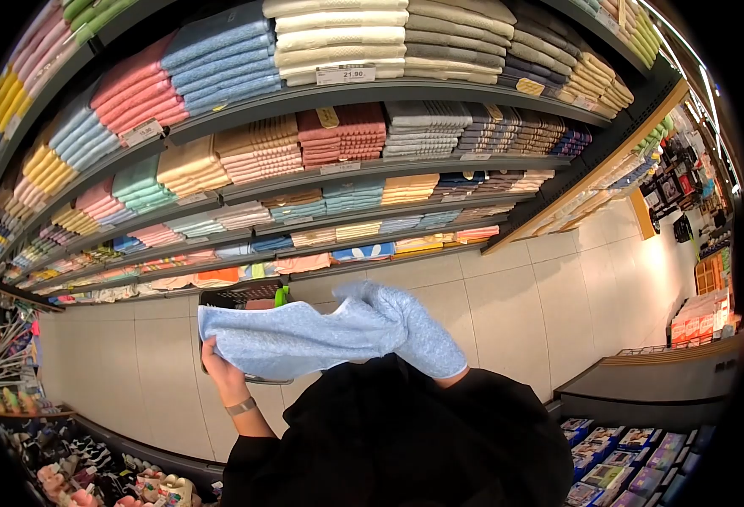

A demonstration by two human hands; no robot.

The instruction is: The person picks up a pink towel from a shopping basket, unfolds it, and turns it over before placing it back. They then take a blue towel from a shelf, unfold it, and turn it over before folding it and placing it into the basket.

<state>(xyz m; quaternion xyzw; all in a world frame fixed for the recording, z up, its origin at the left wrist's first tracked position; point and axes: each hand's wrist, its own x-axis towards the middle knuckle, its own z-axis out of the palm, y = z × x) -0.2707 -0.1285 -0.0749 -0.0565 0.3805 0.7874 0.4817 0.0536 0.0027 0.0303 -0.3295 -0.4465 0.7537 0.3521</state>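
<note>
A light blue towel [304, 338] with white edging is stretched out in front of my body. My left hand [217, 363] grips its left end, with the thumb over the edge. The towel's other end is draped over my right hand and forearm, so the fingers there are hidden; only a little skin shows below the hem. Near the middle right the cloth is bunched and twisted. Behind and below the towel is a dark shopping basket [213, 299], partly covered, with something bright green [282, 295] at its rim.
Tiered shelves [389, 90] of folded towels curve across the front, with price tags on their edges. Tiled floor [507, 308] lies between. Slippers [76, 469] fill a display at lower left; boxed goods [625, 465] stand at lower right.
</note>
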